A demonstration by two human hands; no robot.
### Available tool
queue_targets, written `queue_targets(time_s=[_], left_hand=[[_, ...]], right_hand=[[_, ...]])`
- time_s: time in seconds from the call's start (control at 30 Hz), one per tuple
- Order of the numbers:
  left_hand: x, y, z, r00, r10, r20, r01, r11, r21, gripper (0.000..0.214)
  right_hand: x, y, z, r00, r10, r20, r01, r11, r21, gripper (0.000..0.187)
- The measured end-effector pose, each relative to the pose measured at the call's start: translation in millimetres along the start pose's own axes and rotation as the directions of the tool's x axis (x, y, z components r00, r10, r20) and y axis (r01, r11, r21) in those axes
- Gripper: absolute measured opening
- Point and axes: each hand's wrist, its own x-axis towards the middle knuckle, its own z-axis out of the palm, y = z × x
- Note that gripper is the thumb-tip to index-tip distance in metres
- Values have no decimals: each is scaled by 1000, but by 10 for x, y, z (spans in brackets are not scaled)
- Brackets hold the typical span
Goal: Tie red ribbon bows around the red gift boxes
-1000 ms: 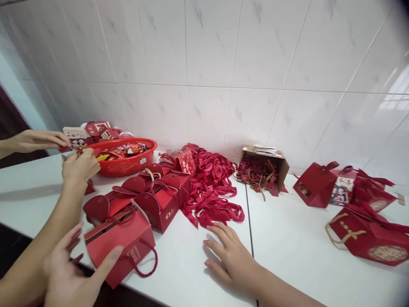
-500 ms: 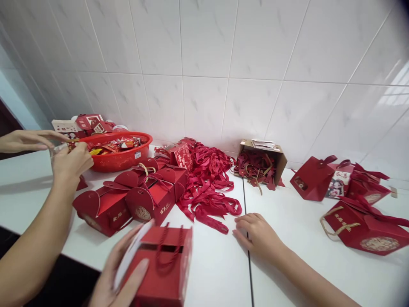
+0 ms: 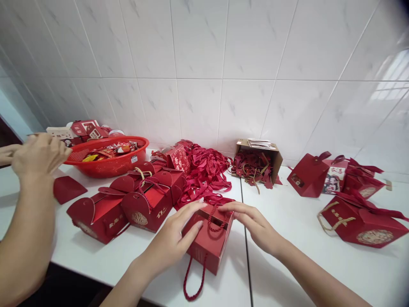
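Note:
A red paper gift box with twisted red cord handles sits on the white table before me, one cord loop hanging off its near side. My left hand grips its left side, thumb on top and fingers reaching along the far edge. At the opposite side, my right hand has its fingers stretched out, with fingertips touching the top right corner beside the upper cord; its thumb is hidden. Just behind the box lies a heap of red ribbons. Several closed red gift boxes stand to the left.
Another person's hands are at the far left, near a red plastic basket of wrapped sweets. A cardboard box with red ribbon pieces lies by the tiled wall. More red boxes stand at right. A seam crosses the table.
My left hand has moved the gift box right and away from me, onto the table in front of the ribbons. My right hand has come from the bare tabletop to the box's edge.

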Motion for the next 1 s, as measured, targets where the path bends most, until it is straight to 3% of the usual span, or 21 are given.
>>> queue_targets(time_s=[0.17,0.27,0.37,0.47,0.6,0.7,0.83,0.93,1.0], left_hand=[[58,39,-115,991,111,80,-128,959,251,34],[-12,42,-128,987,123,102,-147,950,276,33],[-111,43,-108,988,84,130,-112,967,229,35],[-195,33,-53,991,63,119,-84,981,177,37],[-303,26,57,999,-25,-21,27,995,94,34],[-382,37,137,984,-128,-127,126,992,-23,33],[-440,44,205,969,-190,-160,169,976,-137,35],[-449,26,223,959,-227,-167,197,964,-181,37],[-452,8,227,957,-239,-165,209,961,-179,37]], right_hand=[[42,-89,-176,972,-122,200,152,978,-145,45],[-2,-94,-209,973,-103,206,122,989,-82,37],[-57,-94,-175,976,-22,217,22,1000,4,25],[-104,-81,-143,968,-36,247,52,997,-57,25],[-150,-31,-155,966,-77,246,93,994,-54,23],[-173,41,-142,945,-75,318,88,996,-26,21],[-176,149,-100,910,-59,410,52,998,27,12],[-179,203,-226,882,-16,472,-11,998,54,11],[-201,246,-437,833,16,554,-79,993,90,14]])
